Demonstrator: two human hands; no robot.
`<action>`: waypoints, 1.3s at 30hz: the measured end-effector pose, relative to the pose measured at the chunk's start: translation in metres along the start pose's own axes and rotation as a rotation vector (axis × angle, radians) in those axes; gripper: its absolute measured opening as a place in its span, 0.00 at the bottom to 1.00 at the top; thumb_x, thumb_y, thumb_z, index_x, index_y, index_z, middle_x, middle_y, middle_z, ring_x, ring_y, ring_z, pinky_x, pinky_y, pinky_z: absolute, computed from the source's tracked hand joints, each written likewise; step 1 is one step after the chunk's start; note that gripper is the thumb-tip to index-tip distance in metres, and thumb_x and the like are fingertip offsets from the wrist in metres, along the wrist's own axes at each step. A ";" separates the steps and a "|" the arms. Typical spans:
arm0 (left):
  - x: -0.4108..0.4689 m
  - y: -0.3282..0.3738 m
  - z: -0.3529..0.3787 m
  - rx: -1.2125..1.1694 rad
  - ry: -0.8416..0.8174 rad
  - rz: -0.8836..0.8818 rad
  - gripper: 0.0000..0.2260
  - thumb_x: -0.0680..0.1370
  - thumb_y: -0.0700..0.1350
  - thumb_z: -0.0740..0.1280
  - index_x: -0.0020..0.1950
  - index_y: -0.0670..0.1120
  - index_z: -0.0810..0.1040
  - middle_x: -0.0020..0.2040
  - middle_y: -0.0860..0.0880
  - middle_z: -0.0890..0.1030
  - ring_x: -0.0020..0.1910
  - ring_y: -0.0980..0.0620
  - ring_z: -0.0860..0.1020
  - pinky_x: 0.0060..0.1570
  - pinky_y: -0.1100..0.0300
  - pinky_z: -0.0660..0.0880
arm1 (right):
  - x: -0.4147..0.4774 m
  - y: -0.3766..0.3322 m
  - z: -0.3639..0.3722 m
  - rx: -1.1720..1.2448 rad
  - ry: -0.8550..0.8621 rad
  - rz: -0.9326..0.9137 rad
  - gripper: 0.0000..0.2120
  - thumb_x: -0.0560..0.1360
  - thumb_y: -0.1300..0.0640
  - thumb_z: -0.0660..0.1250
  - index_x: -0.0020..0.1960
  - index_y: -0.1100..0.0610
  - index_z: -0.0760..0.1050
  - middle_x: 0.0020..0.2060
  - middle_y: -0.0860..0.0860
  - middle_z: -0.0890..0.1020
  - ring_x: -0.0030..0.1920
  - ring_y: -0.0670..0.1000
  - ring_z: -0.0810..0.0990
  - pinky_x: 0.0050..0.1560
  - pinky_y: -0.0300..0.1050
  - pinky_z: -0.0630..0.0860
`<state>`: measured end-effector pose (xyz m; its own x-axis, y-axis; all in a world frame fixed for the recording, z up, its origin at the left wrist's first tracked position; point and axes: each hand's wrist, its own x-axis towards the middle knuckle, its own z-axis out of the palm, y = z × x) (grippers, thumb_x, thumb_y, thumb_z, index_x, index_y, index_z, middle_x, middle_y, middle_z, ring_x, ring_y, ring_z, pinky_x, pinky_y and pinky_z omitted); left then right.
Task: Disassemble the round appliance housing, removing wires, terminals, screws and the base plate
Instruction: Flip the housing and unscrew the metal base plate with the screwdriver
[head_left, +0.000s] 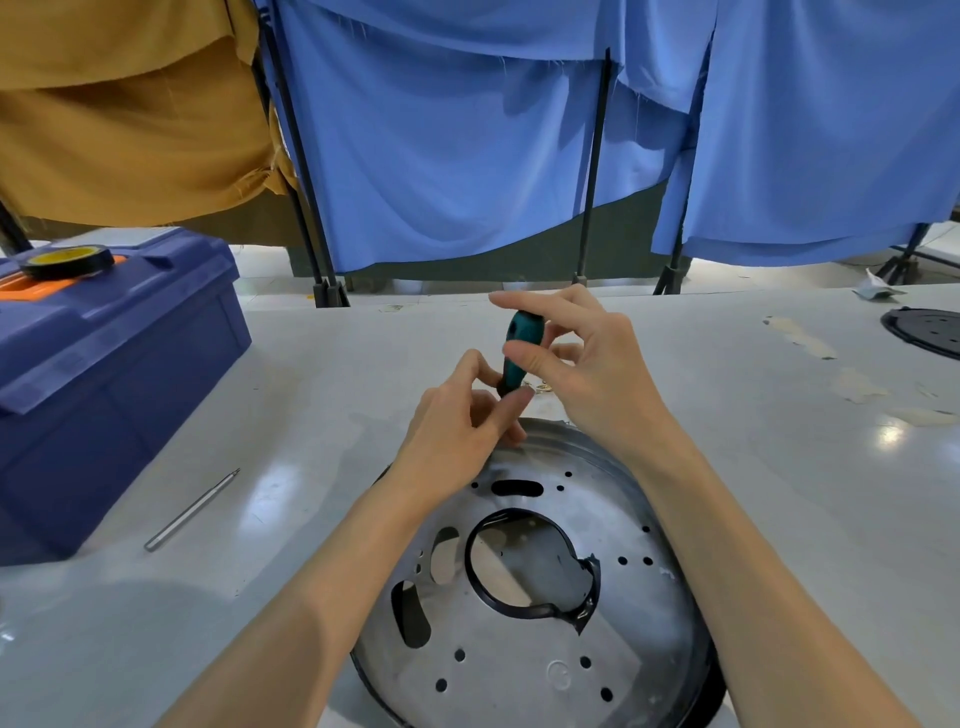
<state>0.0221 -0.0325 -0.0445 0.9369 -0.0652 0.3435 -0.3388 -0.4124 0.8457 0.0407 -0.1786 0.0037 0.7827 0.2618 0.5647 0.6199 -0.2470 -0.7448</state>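
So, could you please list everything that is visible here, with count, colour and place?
round housing: 1, silver, table centre
ring: 1, black, housing's centre
screwdriver: 1, teal, above housing's far rim
toolbox: 1, blue, table left
tape roll: 1, black and yellow, on toolbox
metal rod: 1, silver, beside toolbox
disc: 1, black, table far right
table: 1, white
curtains: several, blue, behind table
cloth: 1, mustard, back left
left hand: 1, pinches screwdriver's lower end
right hand: 1, holds screwdriver handle
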 end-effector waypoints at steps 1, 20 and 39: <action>-0.001 0.000 0.000 -0.013 0.001 -0.003 0.10 0.79 0.54 0.64 0.48 0.49 0.69 0.36 0.49 0.85 0.37 0.50 0.84 0.49 0.43 0.79 | 0.000 0.000 -0.001 0.007 -0.002 -0.001 0.20 0.74 0.66 0.69 0.63 0.50 0.78 0.49 0.52 0.76 0.45 0.44 0.74 0.53 0.36 0.75; 0.001 -0.003 0.000 0.064 -0.012 0.045 0.08 0.81 0.51 0.59 0.59 0.53 0.72 0.35 0.50 0.84 0.37 0.49 0.83 0.46 0.43 0.79 | -0.001 0.000 -0.001 0.062 -0.024 0.015 0.14 0.76 0.64 0.67 0.59 0.50 0.78 0.52 0.48 0.80 0.52 0.44 0.80 0.58 0.44 0.78; 0.001 -0.006 0.002 0.030 -0.003 0.029 0.07 0.78 0.53 0.65 0.47 0.54 0.68 0.36 0.51 0.84 0.36 0.55 0.83 0.40 0.60 0.76 | -0.001 0.001 -0.004 0.066 0.044 0.000 0.22 0.73 0.71 0.68 0.60 0.49 0.78 0.48 0.50 0.81 0.47 0.42 0.79 0.54 0.36 0.78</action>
<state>0.0254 -0.0316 -0.0500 0.9269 -0.0804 0.3666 -0.3633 -0.4369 0.8229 0.0409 -0.1827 0.0033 0.7851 0.2206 0.5787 0.6162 -0.1845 -0.7657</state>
